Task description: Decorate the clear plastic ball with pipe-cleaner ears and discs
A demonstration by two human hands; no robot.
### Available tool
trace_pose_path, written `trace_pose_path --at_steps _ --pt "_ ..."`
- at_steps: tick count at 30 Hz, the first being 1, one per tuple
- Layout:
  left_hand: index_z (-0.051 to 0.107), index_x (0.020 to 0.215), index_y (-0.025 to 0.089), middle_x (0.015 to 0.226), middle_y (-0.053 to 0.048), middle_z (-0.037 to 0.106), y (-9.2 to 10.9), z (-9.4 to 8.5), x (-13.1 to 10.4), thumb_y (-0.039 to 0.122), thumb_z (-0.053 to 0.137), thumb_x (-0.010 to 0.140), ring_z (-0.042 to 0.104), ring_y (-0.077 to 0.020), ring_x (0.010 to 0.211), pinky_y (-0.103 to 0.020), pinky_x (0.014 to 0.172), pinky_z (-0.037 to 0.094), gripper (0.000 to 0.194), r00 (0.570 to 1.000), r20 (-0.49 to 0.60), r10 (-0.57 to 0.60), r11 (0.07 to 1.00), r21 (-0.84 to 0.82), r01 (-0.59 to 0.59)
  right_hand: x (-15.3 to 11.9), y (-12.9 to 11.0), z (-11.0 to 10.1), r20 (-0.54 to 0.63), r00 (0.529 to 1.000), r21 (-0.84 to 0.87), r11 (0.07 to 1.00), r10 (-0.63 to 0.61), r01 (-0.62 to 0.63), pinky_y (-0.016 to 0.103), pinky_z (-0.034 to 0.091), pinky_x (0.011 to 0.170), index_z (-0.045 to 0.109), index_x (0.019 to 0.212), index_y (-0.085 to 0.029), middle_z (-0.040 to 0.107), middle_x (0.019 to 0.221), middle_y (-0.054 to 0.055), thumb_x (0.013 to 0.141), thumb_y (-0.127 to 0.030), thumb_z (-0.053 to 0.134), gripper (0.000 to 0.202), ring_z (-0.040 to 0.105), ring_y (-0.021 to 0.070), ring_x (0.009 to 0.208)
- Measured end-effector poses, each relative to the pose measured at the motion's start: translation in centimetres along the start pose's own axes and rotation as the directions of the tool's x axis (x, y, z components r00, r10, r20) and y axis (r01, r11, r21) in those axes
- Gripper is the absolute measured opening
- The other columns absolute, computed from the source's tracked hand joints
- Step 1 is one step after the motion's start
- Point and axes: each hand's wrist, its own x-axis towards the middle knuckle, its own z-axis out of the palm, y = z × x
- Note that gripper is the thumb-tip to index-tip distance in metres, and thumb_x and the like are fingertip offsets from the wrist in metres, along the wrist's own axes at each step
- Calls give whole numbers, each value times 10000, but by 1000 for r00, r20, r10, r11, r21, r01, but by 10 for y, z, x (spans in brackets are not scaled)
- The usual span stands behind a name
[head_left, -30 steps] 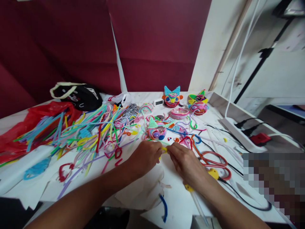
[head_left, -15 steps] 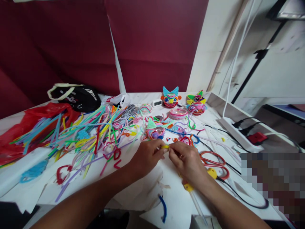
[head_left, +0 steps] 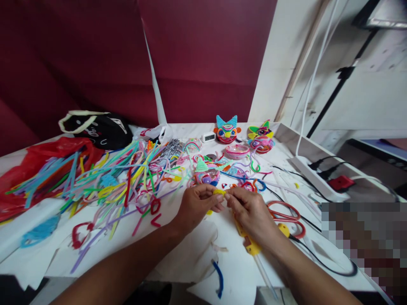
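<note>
Head view shows our left hand [head_left: 194,205] and right hand [head_left: 251,212] pinched closed on a small yellow piece [head_left: 219,192], its shaping seemingly partway; just beyond our grip, apart from the piece, sits a green-topped face [head_left: 206,178], while farther beyond a blue-eared face [head_left: 227,129] looks complete

Head view, single: worn on the head, faced forward and down over the surface [head_left: 178,250].
</note>
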Motion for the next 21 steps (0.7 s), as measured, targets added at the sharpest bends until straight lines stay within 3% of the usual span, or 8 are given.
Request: trace_pose_path --at_steps 4,8,14,17,21 --pt "682 787 122 614 -26 718 -2 -2 1 421 835 631 695 -151 543 -261 577 598 370 1000 5 -28 1000 -9 28 3 2 -2 -13 1000 -21 1000 -6 6 245 422 578 628 754 -191 643 709 12 959 -221 456 269 580 133 627" --pt "677 793 124 633 -30 728 -2 -4 0 431 863 586 705 -166 549 -277 578 603 414 999 -11 -52 998 -33 51 4 8 -7 -75 997 -24 999 35 -37 263 457 605 688 890 -178 678 746 31 959 -274 475 244 621 156 670" --pt "680 797 118 630 -27 731 -2 -11 -1 383 882 574 701 -153 545 -234 544 582 401 999 -16 -35 996 -83 34 -12 13 -32 -197 980 -148 987 25 -55 278 486 622 717 992 -181 727 867 56 933 -289 543 213 649 171 718" --pt "692 796 117 617 -33 730 -1 -13 -1 347 868 603 706 -161 559 -233 545 578 348 1000 -10 -27 996 -84 26 -31 12 -44 -112 993 -337 942 -27 -12 295 501 652 703 1014 -179 719 925 81 935 -233 524 204 661 192 787" --pt "696 794 119 625 -42 736 0 -15 -1 333 852 624 711 -174 571 -259 565 590 315 1000 6 -27 996 -83 28 -56 11 -48 96 993 -542 833 -72 113 357 537 787 677 1098 -170 698 1050 125 885 -73 450 326 651 228 929"
